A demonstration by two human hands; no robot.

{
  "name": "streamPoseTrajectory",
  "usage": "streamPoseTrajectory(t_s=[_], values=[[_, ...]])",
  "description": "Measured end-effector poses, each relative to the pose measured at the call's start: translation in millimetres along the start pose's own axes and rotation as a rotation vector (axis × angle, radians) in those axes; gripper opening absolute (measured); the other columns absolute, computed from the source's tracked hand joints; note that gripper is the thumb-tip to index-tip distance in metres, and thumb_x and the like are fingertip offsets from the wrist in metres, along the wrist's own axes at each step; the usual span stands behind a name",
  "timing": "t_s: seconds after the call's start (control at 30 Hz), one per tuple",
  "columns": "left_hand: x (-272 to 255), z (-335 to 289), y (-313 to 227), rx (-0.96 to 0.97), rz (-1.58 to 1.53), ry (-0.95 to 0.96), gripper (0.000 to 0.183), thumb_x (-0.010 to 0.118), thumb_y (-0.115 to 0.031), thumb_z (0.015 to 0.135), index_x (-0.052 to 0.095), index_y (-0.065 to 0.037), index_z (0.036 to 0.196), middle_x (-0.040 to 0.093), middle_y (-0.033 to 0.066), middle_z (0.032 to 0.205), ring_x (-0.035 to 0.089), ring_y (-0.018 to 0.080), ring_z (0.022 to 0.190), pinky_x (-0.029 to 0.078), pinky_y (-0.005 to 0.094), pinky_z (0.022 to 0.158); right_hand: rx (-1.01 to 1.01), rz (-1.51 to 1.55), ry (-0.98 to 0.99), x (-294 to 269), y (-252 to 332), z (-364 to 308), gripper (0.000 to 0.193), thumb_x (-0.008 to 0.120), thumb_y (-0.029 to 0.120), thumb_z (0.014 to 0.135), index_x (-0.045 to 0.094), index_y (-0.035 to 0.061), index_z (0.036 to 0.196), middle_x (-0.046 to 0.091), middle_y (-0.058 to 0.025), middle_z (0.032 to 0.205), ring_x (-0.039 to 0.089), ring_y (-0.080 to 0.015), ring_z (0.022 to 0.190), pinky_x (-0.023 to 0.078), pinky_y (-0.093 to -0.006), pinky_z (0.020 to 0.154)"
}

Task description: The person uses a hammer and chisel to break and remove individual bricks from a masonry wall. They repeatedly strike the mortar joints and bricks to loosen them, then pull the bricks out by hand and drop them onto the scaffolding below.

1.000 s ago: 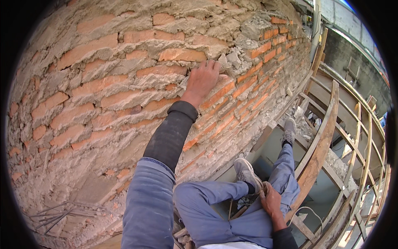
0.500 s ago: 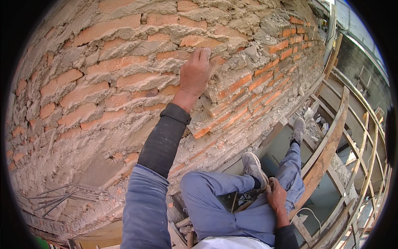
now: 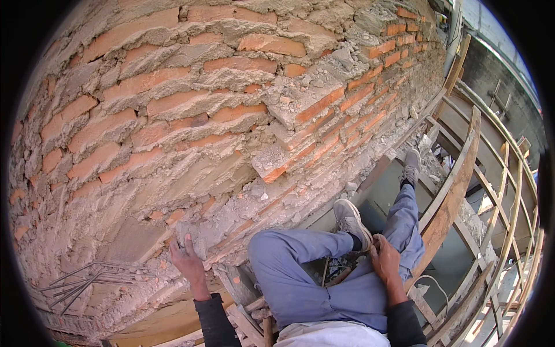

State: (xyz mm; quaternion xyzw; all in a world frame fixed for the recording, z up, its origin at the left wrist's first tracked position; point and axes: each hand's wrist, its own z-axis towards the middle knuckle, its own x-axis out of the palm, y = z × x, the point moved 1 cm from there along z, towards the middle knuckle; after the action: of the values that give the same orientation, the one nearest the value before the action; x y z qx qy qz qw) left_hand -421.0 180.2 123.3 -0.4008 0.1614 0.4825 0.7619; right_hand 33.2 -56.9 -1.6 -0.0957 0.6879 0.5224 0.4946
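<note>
My left hand (image 3: 188, 265) is at the foot of the brick wall (image 3: 150, 84), fingers apart, over a rough ledge of broken mortar. Nothing shows in its grasp. A grey mortar lump (image 3: 199, 238) lies just beside its fingertips. My right hand (image 3: 386, 261) rests between my legs, close to the heel of my bent leg's shoe (image 3: 351, 222). Its fingers are curled closed; what they hold, if anything, is hidden. A stepped stub of broken brickwork (image 3: 300, 130) juts out of the wall ahead, with crumbled mortar on its top.
Bent steel bars (image 3: 81, 283) stick out of the wall at lower left. Curved wooden planks (image 3: 454, 199) form an open frame on the right, with gaps down to a lower level. Loose timber pieces (image 3: 245, 318) lie beside my left leg. My other shoe (image 3: 411, 168) is farther ahead.
My left hand has come down from the upper wall to the ledge at lower left, and its fingers have spread. My right hand has stayed by the shoe.
</note>
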Motion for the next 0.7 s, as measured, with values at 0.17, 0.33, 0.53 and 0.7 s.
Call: streamPoseTrajectory(t_s=[0.17, 0.33, 0.53, 0.7], values=[[-71.0, -92.7, 158.1, -0.269, 0.467, 0.041, 0.045, 0.064, -0.027, 0.095, 0.058, 0.012, 0.116, 0.063, 0.0322, 0.11, 0.061, 0.045, 0.099, 0.047, 0.0476, 0.085, 0.022, -0.028, 0.0, 5.8, -10.8, 1.3, 0.035, 0.067, 0.012, 0.082, 0.06, 0.0095, 0.116, 0.069, -0.0143, 0.094, 0.067, -0.034, 0.088, 0.052, -0.042, 0.077], [-127.4, -161.9, 237.4, -0.649, 0.598, -0.014, 0.036, 0.066, -0.026, 0.093, 0.063, 0.009, 0.104, 0.067, 0.0289, 0.099, 0.064, 0.0441, 0.088, 0.048, 0.0504, 0.078, -0.015, -0.055, -0.005, 15.7, -4.9, 4.0, 0.034, 0.067, 0.014, 0.083, 0.062, 0.0095, 0.116, 0.069, -0.013, 0.092, 0.067, -0.0334, 0.086, 0.052, -0.0431, 0.077], [-111.3, -209.9, 270.5, -0.891, 0.395, -0.182, 0.036, 0.07, -0.026, 0.09, 0.063, 0.009, 0.091, 0.067, 0.0244, 0.083, 0.064, 0.0389, 0.074, 0.048, 0.0487, 0.068, 0.028, -0.136, 0.08, 16.8, -16.0, -1.2, 0.036, 0.065, 0.016, 0.087, 0.059, 0.0088, 0.122, 0.07, -0.0135, 0.101, 0.067, -0.0332, 0.094, 0.052, -0.0425, 0.082], [-93.8, -205.8, 243.2, -0.909, -0.051, -0.462, 0.035, 0.068, -0.03, 0.094, 0.063, 0.005, 0.091, 0.065, 0.011, 0.083, 0.059, 0.0175, 0.07, 0.05, 0.0357, 0.06, 0.004, -0.216, 0.109, 5.5, 9.5, 3.7, 0.039, 0.063, 0.018, 0.09, 0.057, 0.0088, 0.128, 0.069, -0.0133, 0.108, 0.066, -0.0329, 0.097, 0.051, -0.0419, 0.085]])
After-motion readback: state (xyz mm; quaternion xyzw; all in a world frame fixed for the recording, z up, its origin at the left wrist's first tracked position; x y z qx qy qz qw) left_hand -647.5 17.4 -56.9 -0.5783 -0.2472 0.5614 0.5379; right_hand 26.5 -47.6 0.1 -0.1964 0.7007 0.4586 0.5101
